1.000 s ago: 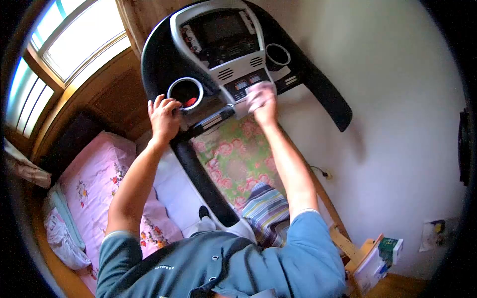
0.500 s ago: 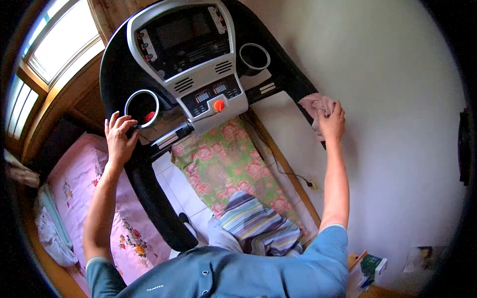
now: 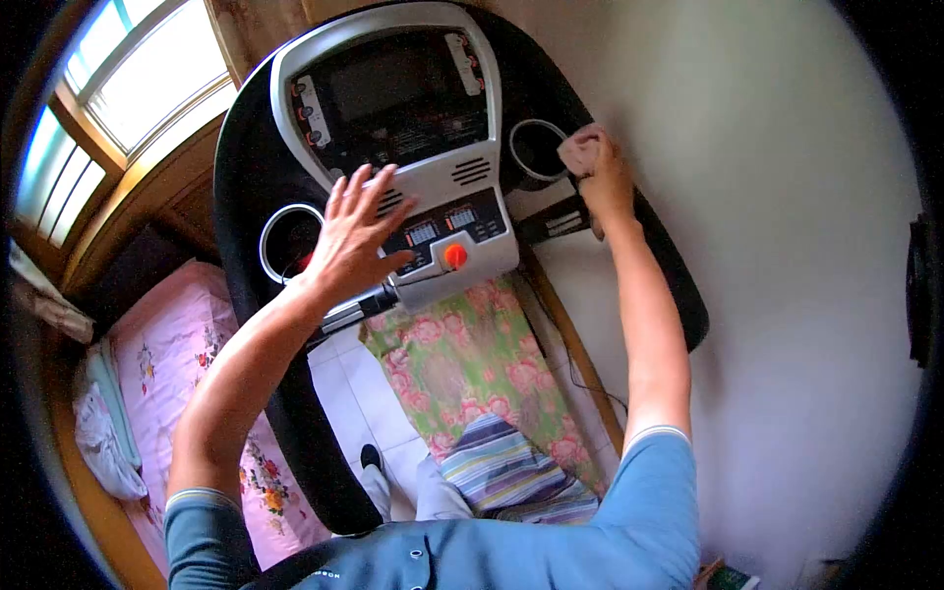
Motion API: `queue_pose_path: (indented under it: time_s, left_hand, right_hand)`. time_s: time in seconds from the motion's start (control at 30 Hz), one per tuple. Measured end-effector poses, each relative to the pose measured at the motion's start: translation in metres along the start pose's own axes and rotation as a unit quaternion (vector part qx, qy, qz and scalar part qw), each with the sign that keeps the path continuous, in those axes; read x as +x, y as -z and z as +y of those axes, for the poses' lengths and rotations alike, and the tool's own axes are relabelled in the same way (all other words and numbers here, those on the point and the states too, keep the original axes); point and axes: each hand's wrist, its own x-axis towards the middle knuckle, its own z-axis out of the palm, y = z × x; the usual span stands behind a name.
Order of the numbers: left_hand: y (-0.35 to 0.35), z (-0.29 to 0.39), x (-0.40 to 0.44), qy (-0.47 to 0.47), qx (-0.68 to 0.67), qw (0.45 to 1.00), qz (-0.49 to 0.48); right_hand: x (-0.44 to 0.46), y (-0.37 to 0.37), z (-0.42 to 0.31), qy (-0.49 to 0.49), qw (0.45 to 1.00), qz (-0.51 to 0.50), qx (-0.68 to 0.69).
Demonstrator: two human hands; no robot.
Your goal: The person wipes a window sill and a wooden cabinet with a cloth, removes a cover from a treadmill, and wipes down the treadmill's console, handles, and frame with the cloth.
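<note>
My left hand point(image 3: 354, 236) is open, its fingers spread over the lower left part of the treadmill console point(image 3: 393, 93), beside the left cup holder point(image 3: 292, 244). Whether it touches the surface I cannot tell. A crumpled pink cloth point(image 3: 581, 150) is held in my right hand point(image 3: 608, 187), by the right rim of the right cup holder point(image 3: 538, 149). Between the hands, an orange-red knob point(image 3: 454, 257) sits on the lower control panel point(image 3: 433, 232). Something red shows at the left cup holder, partly behind my left hand.
The black right handrail point(image 3: 683, 305) runs along the white wall. Below the console lie a flowered green and pink cloth point(image 3: 472, 364) and a striped cloth point(image 3: 506, 462). At the left are a bed with a pink cover point(image 3: 177, 334) and a window point(image 3: 162, 74).
My left hand has moved from the left cup holder's rim onto the console. The right hand, with the pink cloth, has gone from the right handrail up to the right cup holder.
</note>
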Motion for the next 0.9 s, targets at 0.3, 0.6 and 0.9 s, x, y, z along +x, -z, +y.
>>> queue_pose_path:
  time_s: [0.3, 0.6, 0.9]
  left_hand:
    - [-0.036, -0.012, 0.009, -0.009, 0.006, 1.000, -0.016]
    - [-0.042, -0.014, 0.008, -0.011, 0.021, 0.999, -0.032]
    - [-0.042, -0.016, 0.008, -0.019, 0.024, 0.999, -0.028]
  right_hand:
    - [0.046, -0.028, 0.054, -0.291, 0.955, 0.054, -0.015]
    - [0.179, -0.108, -0.033, -0.130, 0.952, 0.148, 0.236]
    - [0.282, -0.152, -0.135, 0.025, 0.967, 0.085, 0.239]
